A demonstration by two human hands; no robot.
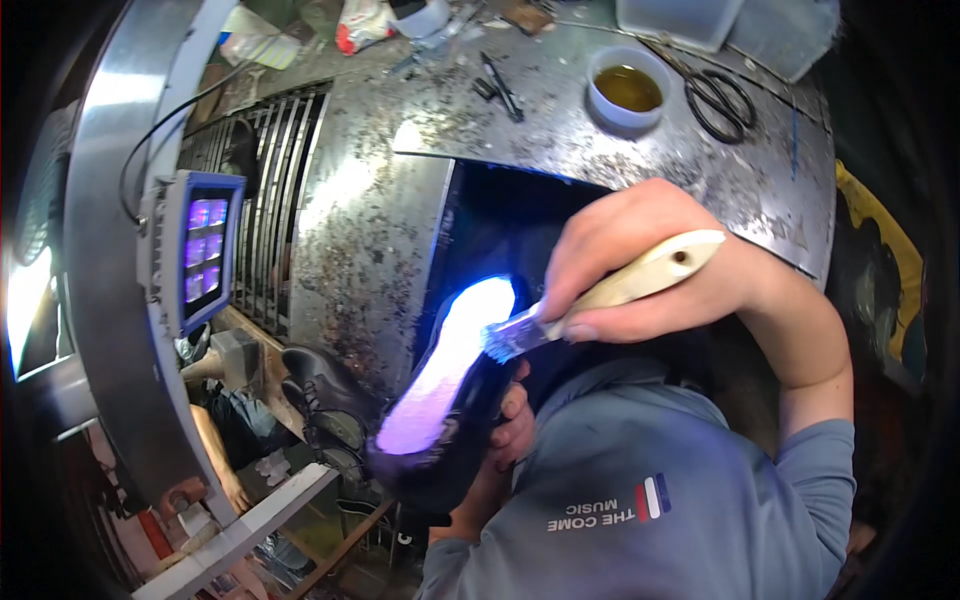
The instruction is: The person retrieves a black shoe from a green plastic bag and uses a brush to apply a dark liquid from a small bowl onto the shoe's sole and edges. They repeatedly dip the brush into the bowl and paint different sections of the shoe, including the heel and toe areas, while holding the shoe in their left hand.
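Right hand [640, 240] pinches a pale-handled brush [650, 272] between thumb and fingers, ferrule angled down-left, bristles meeting the right edge of the shoe's bright underside. Low grip near the ferrule, probably for control along that edge. Left hand [513, 425] curls around the right flank of the black shoe [440, 470]; fingers partly hidden, so full grip can't be told. Shoe is upturned, held off the worktop [370, 230] in front of the body, beside the dark gap; sole up likely so the brush gets at it freely. Underside glows white to violet, detail washed out. Violet lamp [208, 250] stands at left, seemingly turned inward to light the sole. Bowl [607, 115] of yellowish liquid and scissors [722, 105] sit at the far right, presumably clear of the elbows.
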